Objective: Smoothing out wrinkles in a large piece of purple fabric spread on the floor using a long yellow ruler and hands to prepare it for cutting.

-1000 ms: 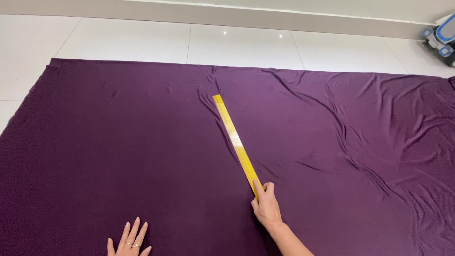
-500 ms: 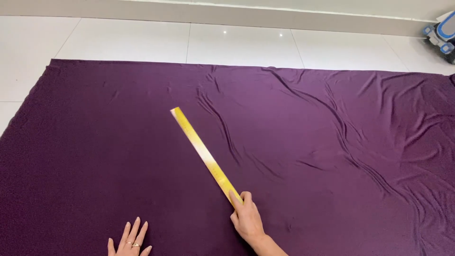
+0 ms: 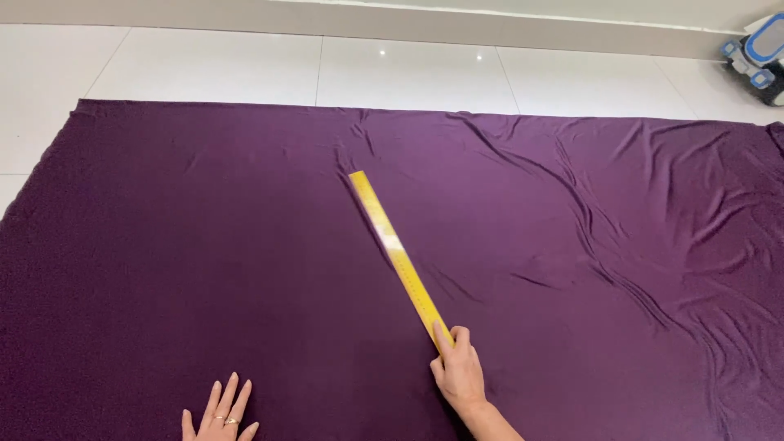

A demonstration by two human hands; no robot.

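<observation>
Cloth: one large sheet of dark purple fabric (image 3: 204,245) fills most of the frame; matte, soft weave, smooth on the left half, creased into long diagonal wrinkles across the right half and at the right edge.
Ruler: one long, thin, flat yellow ruler (image 3: 396,253) with fine marks along it, slightly glossy, lies on the cloth at the centre of the frame, slanting from upper left to lower right.
Your right hand: your right hand (image 3: 459,371), lower centre-right, pinches the near end of the ruler, thumb and fingers closed on it.
Your left hand: your left hand (image 3: 220,416), at the bottom edge left of centre, lies flat on the cloth, fingers spread and holding nothing; two rings show on it.
Spacing: your hands are well apart, the ruler touched by the right one only.
Floor: glossy white tiles (image 3: 245,65) with thin grout lines show along the top and at the far left, bounded by a pale baseboard.
Other: one blue and white device (image 3: 759,57) sits in the upper right corner, partly cut off.
</observation>
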